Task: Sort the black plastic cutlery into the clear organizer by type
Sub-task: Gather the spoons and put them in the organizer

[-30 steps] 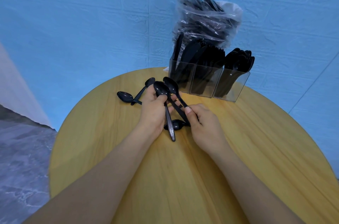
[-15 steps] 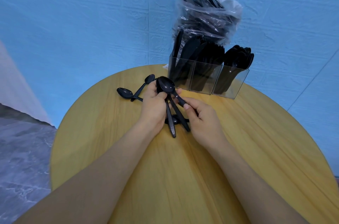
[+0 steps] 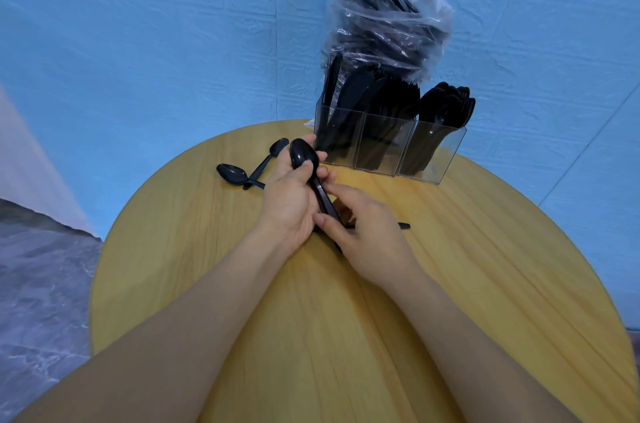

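Since a second ago we are closing the splayed spoons point(image 3: 306, 163) into one stack. Our left hand point(image 3: 289, 199) is gripping the necks; our right hand point(image 3: 360, 232) is pinching the handles, squaring them. Next we are probably lifting the stack into the clear organizer point(image 3: 391, 149), right compartment, where spoons stand. Two loose spoons point(image 3: 242, 173) are waiting on the round wooden table point(image 3: 485, 267).

Organizer point(image 3: 429, 159) blocks far edge; two spoons point(image 3: 242, 173) left.
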Available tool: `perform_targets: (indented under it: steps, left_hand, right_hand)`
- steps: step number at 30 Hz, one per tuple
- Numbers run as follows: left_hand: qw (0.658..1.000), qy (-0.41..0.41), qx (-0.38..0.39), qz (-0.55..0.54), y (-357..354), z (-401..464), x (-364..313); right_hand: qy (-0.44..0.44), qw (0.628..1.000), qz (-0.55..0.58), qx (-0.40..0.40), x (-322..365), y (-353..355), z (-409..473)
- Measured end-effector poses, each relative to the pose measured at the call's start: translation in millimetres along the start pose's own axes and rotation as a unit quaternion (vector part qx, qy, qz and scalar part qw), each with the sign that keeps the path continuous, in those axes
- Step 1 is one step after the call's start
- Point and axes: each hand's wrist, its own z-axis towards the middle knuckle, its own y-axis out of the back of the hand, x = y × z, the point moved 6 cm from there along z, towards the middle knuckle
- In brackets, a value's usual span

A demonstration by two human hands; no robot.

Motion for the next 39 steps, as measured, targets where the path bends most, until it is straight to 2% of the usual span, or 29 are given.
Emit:
perform_targets:
  steps: [2,4,9,12,15,18,21,26,28,33,39]
  left_hand:
    - [1.000,0.002,-0.002,-0.017,0.0,0.3,-1.4]
    - [1.000,0.017,0.004,-0.005,-0.8,-1.2,0.8]
    - [0.986,0.056,0.068,0.144,-6.5,-11.1,14.9]
    - [0.991,0.044,0.043,0.122,-3.2,-9.8,8.0]
    - [0.997,0.034,-0.026,0.057,8.7,-3.5,-1.1]
    - [0.996,0.021,-0.083,0.010,20.3,1.9,-9.1]
    - [0.994,0.014,-0.105,0.017,25.8,3.2,-13.7]
    - [0.990,0.010,-0.130,0.050,36.7,5.9,-18.5]
    - [0.989,0.007,-0.141,0.048,41.5,7.1,-22.2]
    - [0.986,-0.003,-0.150,0.067,46.7,8.9,-26.6]
    - [0.984,-0.011,-0.157,0.083,48.6,13.5,-24.9]
  right_hand:
    - [0.006,1.000,0.017,0.012,2.3,-2.0,0.4]
    - [0.005,1.000,0.018,-0.013,-0.1,0.9,2.1]
    - [-0.008,0.999,0.018,-0.045,-6.4,10.2,2.9]
    - [-0.002,0.999,0.032,-0.041,-3.6,11.5,2.6]
    - [-0.030,0.998,0.007,-0.052,-10.9,17.6,4.5]
    - [-0.074,0.993,-0.086,0.036,-26.3,12.7,3.0]
    - [-0.113,0.977,-0.129,0.123,-34.0,5.4,-1.2]
    - [-0.117,0.970,-0.155,0.150,-35.0,7.2,-1.3]
    - [-0.114,0.976,-0.137,0.125,-34.1,9.1,0.6]
    - [-0.123,0.989,-0.080,-0.010,-33.3,15.2,22.3]
    - [-0.107,0.983,-0.146,-0.015,-29.5,-4.4,69.2]
